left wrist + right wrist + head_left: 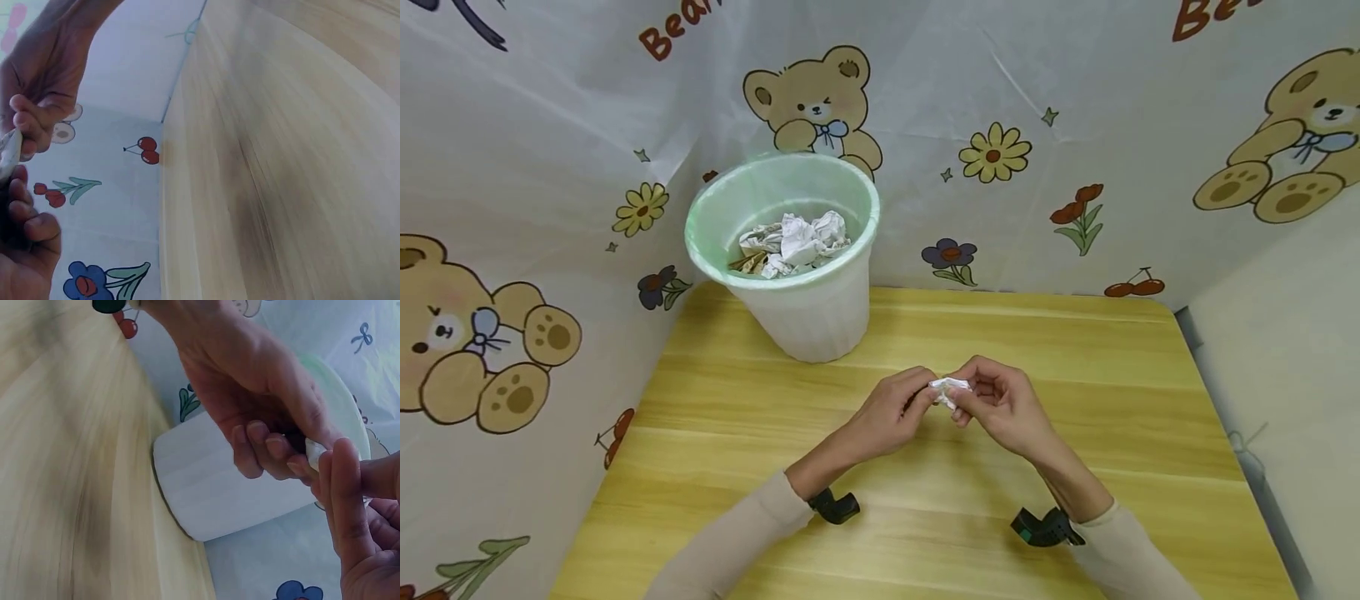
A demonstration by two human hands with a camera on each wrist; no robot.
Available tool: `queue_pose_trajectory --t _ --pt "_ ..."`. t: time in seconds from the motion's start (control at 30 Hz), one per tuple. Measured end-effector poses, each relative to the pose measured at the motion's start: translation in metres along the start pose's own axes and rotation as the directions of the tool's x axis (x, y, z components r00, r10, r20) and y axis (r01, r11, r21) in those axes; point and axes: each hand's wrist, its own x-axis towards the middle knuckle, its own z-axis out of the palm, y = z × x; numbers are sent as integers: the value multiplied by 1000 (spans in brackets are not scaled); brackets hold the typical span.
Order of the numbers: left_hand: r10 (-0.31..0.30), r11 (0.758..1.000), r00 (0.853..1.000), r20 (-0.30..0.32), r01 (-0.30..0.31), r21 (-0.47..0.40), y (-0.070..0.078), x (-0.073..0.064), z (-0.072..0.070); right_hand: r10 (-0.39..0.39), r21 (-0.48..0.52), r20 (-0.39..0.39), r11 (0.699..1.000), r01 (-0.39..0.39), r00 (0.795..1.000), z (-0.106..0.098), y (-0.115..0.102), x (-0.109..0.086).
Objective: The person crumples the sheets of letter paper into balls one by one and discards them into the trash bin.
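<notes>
A small crumpled piece of white paper (950,389) is held between both hands above the table. My left hand (891,414) pinches its left end with thumb and fingers. From the other side my right hand (1002,407) grips it, thumb towards me. In the left wrist view a pale edge of the paper (9,153) shows at the far left, between the two hands. The right wrist view gives only a bit of the paper (314,452), mostly covered by fingers.
A white bin (820,321) with a pale green liner stands at the table's back left. Several crumpled papers (797,242) lie inside it. The wood-grain table (1075,375) meets a bear-printed curtain (910,100) at the back and left.
</notes>
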Motion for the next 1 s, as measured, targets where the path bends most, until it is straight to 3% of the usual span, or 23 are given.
queue_pose_trajectory --t 0.2,0.47,0.53,0.73,0.8,1.0 --pt "7 996 1000 -27 -5 94 0 2 -3 -38 7 -16 999 38 999 2 0 5" --pt "-37 998 995 -90 42 56 -3 0 -2 -83 6 37 997 83 996 1 -1 17" --pt "-50 998 993 -109 53 32 -4 -1 -2 -94 -18 47 995 95 994 1 -4 21" --pt "-110 984 985 -132 88 -156 -8 1 -1 -157 -89 10 984 157 988 -8 -27 46" --pt "-123 975 985 -117 98 -200 -11 -1 0 -194 -93 -19 977 192 981 -11 -39 59" --pt "-138 966 990 -41 126 -227 -17 -11 8 -305 -49 -85 952 302 949 -11 -75 105"
